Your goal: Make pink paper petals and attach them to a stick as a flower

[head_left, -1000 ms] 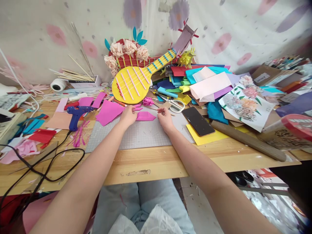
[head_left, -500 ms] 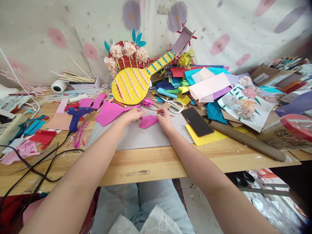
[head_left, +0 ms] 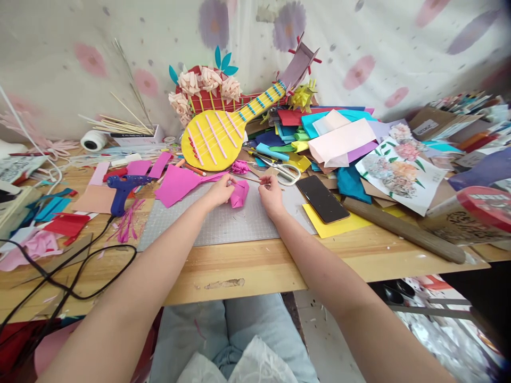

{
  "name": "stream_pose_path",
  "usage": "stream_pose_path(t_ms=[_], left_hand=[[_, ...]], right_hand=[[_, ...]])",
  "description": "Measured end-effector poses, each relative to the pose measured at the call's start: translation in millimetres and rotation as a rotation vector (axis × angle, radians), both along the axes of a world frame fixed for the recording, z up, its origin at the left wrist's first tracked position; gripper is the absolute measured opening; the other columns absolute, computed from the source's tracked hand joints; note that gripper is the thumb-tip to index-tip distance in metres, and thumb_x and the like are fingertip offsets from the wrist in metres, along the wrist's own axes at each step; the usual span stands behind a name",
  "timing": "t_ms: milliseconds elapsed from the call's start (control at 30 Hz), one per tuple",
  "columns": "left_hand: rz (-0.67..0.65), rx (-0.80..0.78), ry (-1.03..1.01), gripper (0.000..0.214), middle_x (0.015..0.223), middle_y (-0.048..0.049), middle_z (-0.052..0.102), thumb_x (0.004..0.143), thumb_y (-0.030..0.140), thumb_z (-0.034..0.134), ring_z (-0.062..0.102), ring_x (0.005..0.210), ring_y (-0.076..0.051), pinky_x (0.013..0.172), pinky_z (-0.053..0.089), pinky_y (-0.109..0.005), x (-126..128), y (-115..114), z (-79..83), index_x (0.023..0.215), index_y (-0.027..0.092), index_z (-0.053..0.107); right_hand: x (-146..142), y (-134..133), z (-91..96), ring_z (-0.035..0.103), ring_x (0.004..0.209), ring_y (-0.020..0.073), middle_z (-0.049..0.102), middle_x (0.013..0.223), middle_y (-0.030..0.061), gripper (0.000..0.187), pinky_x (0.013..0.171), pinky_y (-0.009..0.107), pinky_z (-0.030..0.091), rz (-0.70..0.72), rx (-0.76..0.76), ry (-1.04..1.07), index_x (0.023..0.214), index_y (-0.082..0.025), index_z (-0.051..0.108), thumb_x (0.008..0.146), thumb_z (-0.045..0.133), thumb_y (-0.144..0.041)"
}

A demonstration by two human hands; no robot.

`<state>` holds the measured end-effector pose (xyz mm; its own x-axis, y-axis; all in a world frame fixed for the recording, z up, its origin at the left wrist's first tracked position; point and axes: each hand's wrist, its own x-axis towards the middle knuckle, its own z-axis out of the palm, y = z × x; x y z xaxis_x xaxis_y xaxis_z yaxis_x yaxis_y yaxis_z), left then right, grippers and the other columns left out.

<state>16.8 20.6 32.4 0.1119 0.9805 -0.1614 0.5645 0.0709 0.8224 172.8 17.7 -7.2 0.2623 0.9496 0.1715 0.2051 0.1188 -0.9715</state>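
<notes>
Paper piece sits over the mat; glue gun left, phone right.

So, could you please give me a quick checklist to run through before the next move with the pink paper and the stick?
1. Left hand grips the pink paper: ok, fingers pinch it at its upper edge.
2. Right hand holds the stick: ok, pinched at its end.
3. Paper wrapped tight round the stick: cannot tell, too small.
4. Grey mat under the work: ok, it lies beneath both hands.
5. Scissors within reach: ok, lying just beyond the right hand.
6. Glue gun clear of the hands: ok, lying off to the left of the mat.
</notes>
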Motion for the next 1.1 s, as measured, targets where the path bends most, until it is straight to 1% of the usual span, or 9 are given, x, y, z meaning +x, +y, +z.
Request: stream_pose_path(t_ms=[100, 200, 300, 400, 600, 667, 733, 800, 1100], left_hand=[[0.111, 0.016, -0.154, 0.006, 0.073, 0.0003, 0.057, 0.078, 0.021, 0.050, 0.050, 0.053, -0.006, 0.050, 0.042, -0.018, 0, -7, -7.7, 0.080, 0.016, 0.053], [0.167, -0.094, -0.478, 0.012, 0.090, -0.0056, 0.060, 0.080, 0.019, 0.051, 0.059, 0.075, -0.010, 0.065, 0.051, -0.023, 1, -19, -8.6, 0.091, 0.014, 0.052], [0.143, -0.217, -0.721, 0.022, 0.096, -0.0076, 0.061, 0.078, 0.010, 0.049, 0.061, 0.084, -0.011, 0.075, 0.051, -0.025, 3, -30, -2.2, 0.100, 0.013, 0.050], [0.092, -0.254, -0.754, 0.026, 0.100, -0.0083, 0.062, 0.077, 0.009, 0.049, 0.061, 0.086, -0.011, 0.078, 0.052, -0.026, 6, -37, 4.0, 0.103, 0.014, 0.051], [0.009, -0.095, -0.283, 0.040, 0.094, -0.0061, 0.062, 0.071, 0.010, 0.051, 0.060, 0.085, -0.015, 0.072, 0.051, -0.030, 0, -36, -2.1, 0.110, 0.016, 0.051], [-0.023, 0.124, 0.008, 0.046, 0.085, -0.0041, 0.062, 0.069, 0.009, 0.053, 0.058, 0.081, -0.016, 0.077, 0.049, -0.034, -10, -33, -6.9, 0.113, 0.017, 0.049], [-0.002, 0.419, 0.274, 0.047, 0.097, -0.0070, 0.060, 0.065, 0.007, 0.055, 0.054, 0.094, -0.020, 0.088, 0.043, -0.037, -20, -30, -11.6, 0.111, 0.017, 0.051], [-0.018, 0.559, 0.415, 0.041, 0.100, -0.0084, 0.059, 0.067, 0.007, 0.054, 0.051, 0.101, -0.022, 0.090, 0.041, -0.036, -29, -28, -15.8, 0.106, 0.017, 0.054], [-0.078, 0.535, 0.545, 0.023, 0.096, -0.0058, 0.066, 0.080, 0.020, 0.048, 0.054, 0.095, -0.022, 0.082, 0.042, -0.034, -33, -34, -20.8, 0.097, 0.022, 0.063]], right_hand=[[-1, -5, 2.8, 0.043, 0.060, 0.0103, 0.050, 0.081, 0.0006, 0.022, 0.063, 0.027, 0.038, 0.003, 0.088, -0.105, 0.082, -0.019, 0.047, 0.062, 0.041, -0.012], [-2, -13, 8.8, 0.043, 0.061, 0.0109, 0.051, 0.083, 0.0013, 0.019, 0.064, 0.028, 0.039, 0.065, 0.215, -0.306, 0.084, -0.019, 0.049, 0.066, 0.044, -0.014], [-4, -19, 13.9, 0.048, 0.073, 0.0145, 0.054, 0.090, 0.0039, 0.018, 0.070, 0.029, 0.040, 0.230, 0.282, -0.551, 0.087, -0.020, 0.052, 0.069, 0.050, -0.018], [-8, -20, 14.9, 0.050, 0.089, 0.0195, 0.055, 0.096, 0.0069, 0.019, 0.077, 0.031, 0.040, 0.308, 0.284, -0.714, 0.089, -0.019, 0.054, 0.070, 0.051, -0.018], [-13, -16, 11.8, 0.049, 0.089, 0.0222, 0.059, 0.093, 0.0089, 0.027, 0.076, 0.034, 0.038, 0.275, 0.219, -0.850, 0.089, -0.018, 0.055, 0.071, 0.041, -0.005], [-11, -14, 10.3, 0.048, 0.088, 0.0226, 0.061, 0.090, 0.0082, 0.026, 0.077, 0.034, 0.038, 0.265, 0.240, -0.844, 0.086, -0.018, 0.056, 0.070, 0.041, -0.005], [-8, -12, 8.1, 0.046, 0.089, 0.0226, 0.061, 0.086, 0.0070, 0.024, 0.078, 0.034, 0.038, 0.268, 0.278, -0.812, 0.079, -0.019, 0.058, 0.069, 0.042, -0.004], [-7, -10, 5.6, 0.045, 0.090, 0.0221, 0.061, 0.082, 0.0055, 0.023, 0.080, 0.034, 0.038, 0.283, 0.306, -0.765, 0.072, -0.020, 0.058, 0.067, 0.043, -0.004], [-5, -10, 5.2, 0.050, 0.083, 0.0170, 0.060, 0.084, 0.0031, 0.018, 0.079, 0.030, 0.039, 0.395, 0.236, -0.676, 0.075, -0.019, 0.062, 0.068, 0.050, -0.008]])
